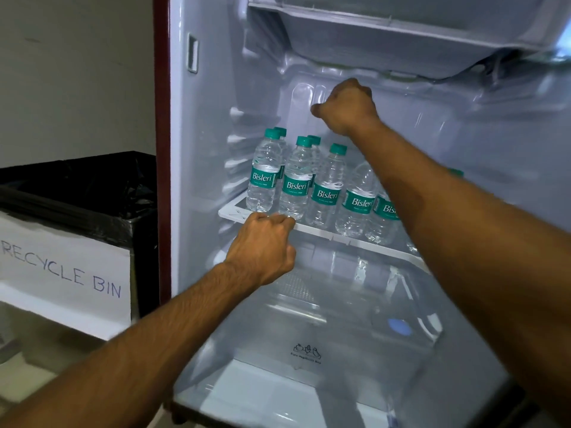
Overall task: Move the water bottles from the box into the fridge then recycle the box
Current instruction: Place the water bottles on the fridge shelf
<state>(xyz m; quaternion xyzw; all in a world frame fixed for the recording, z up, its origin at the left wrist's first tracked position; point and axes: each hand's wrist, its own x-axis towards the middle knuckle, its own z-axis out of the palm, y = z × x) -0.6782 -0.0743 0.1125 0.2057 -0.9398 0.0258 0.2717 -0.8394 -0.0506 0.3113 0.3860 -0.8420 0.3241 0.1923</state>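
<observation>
Several clear Bisleri water bottles with green caps and labels stand upright in rows on the white fridge shelf. My left hand is at the shelf's front edge, fingers curled, knuckles just below the base of the second bottle. My right hand is deep inside the fridge, above and behind the bottles, with its fingers closed and nothing visible in it. My right forearm hides the bottles at the right end of the row. The box is not in view.
A black-lined bin with a paper sign reading RECYCLE BIN stands left of the fridge. The freezer compartment hangs above the shelf space. Below the shelf lies the clear vegetable box cover.
</observation>
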